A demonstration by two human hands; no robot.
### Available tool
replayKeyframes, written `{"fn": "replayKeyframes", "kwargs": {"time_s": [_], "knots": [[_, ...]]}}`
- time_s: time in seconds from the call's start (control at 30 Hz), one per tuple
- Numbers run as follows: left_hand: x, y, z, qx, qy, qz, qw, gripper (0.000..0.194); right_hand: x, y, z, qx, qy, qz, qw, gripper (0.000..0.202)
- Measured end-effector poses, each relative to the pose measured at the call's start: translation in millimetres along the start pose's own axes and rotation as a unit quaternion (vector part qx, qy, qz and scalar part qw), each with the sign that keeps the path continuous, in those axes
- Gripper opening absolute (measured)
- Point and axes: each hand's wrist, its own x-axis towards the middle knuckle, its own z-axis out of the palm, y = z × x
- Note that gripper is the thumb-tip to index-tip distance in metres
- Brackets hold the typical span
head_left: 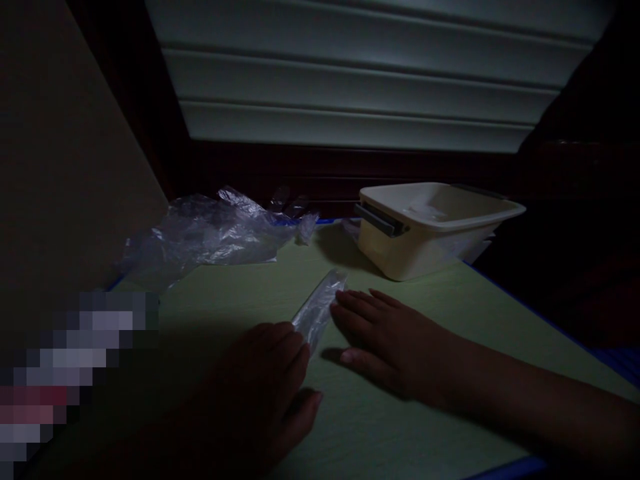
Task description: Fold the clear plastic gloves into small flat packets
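Note:
On the green tabletop lies a narrow, folded piece of thin clear plastic [320, 310], slanting away from me; its exact kind is hard to tell. My left hand [270, 373] rests at its near left end, fingers bent downward over the edge and thumb apart. Beside its right edge, my right hand [385, 340] lies palm down with fingers stretched out, the fingertips touching or almost touching the plastic. What lies under the left fingers is hidden, and the light is dim.
A heap of crumpled clear plastic [215, 230] lies at the back left. At the back right stands a cream bin [395, 257] with a grey handle and something pale inside. The table [225, 293] has a blue edge. White slats [360, 100] rise behind. A blurred-out patch covers the lower left.

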Motion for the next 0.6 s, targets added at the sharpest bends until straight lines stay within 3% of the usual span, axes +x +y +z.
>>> {"fn": "replayKeyframes", "kwargs": {"time_s": [0.07, 0.17, 0.33, 0.6], "knots": [[0.4, 1.7, 0.2, 0.007, 0.015, 0.017, 1.0, 0.02, 2.6, 1.5, -1.5, 0.016, 0.018, 0.003, 1.0, 0.067], [-0.2, 3.9, 1.9, 0.034, 0.033, 0.042, 0.998, 0.027, 4.7, -0.3, 0.3, 0.051, 0.051, -0.05, 0.996, 0.072], [-2.5, 4.5, 8.6, 0.044, 0.053, 0.061, 0.996, 0.041, 5.1, -2.4, 7.3, 0.126, -0.003, -0.156, 0.98, 0.073], [-1.8, 4.1, 4.1, 0.056, 0.044, 0.068, 0.995, 0.036, 10.1, 15.2, 3.6, 0.083, -0.033, -0.083, 0.993, 0.066]]}}
